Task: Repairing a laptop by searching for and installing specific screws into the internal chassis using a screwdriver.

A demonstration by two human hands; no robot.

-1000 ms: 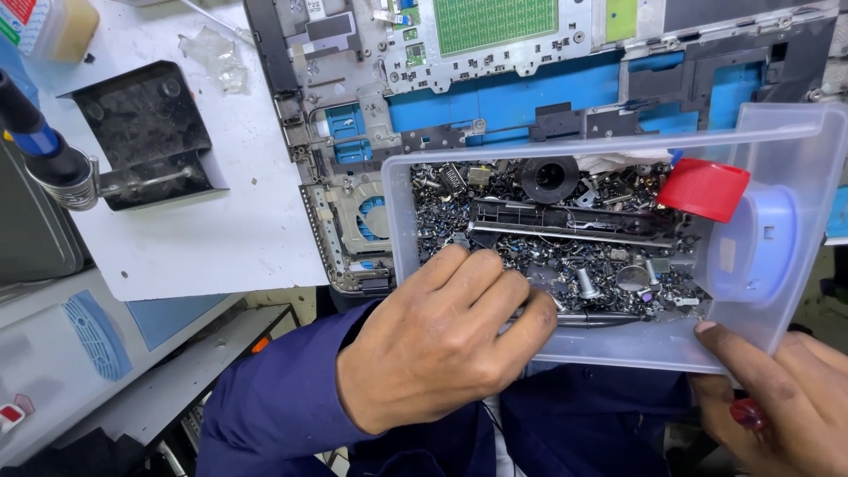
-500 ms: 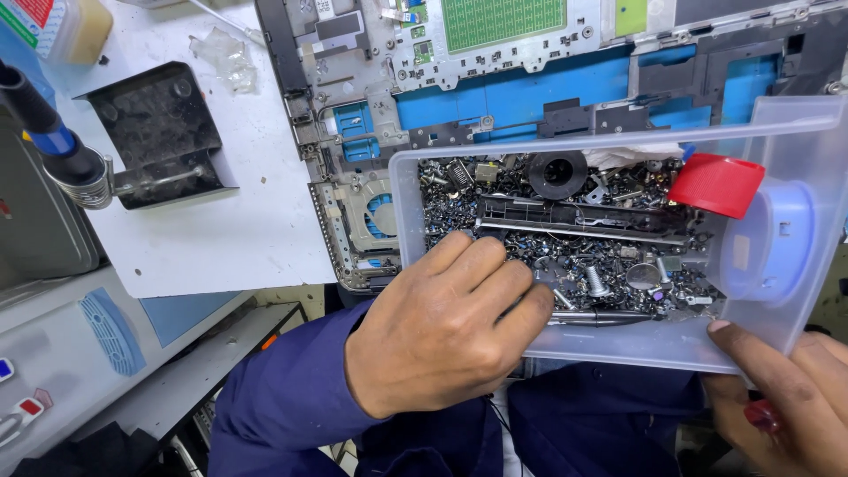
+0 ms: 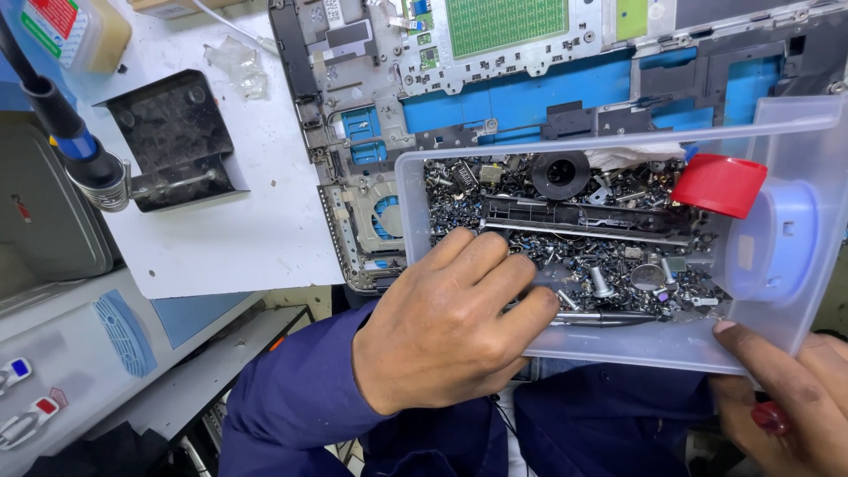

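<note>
At centre frame, the left hand [image 3: 446, 322] dug curled fingers into screws [image 3: 618, 265] filling a clear plastic box [image 3: 795, 132]. At lower right, the right hand [image 3: 791, 402] gripped the box's corner, a red-tipped tool [image 3: 770, 417] tucked under its fingers.

The head camera looks steeply down, close over the white bench [image 3: 221, 238] and lap.

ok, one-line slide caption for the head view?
Left hand digs into a clear plastic box of loose screws; right hand steadies its corner above an opened laptop chassis.
</note>
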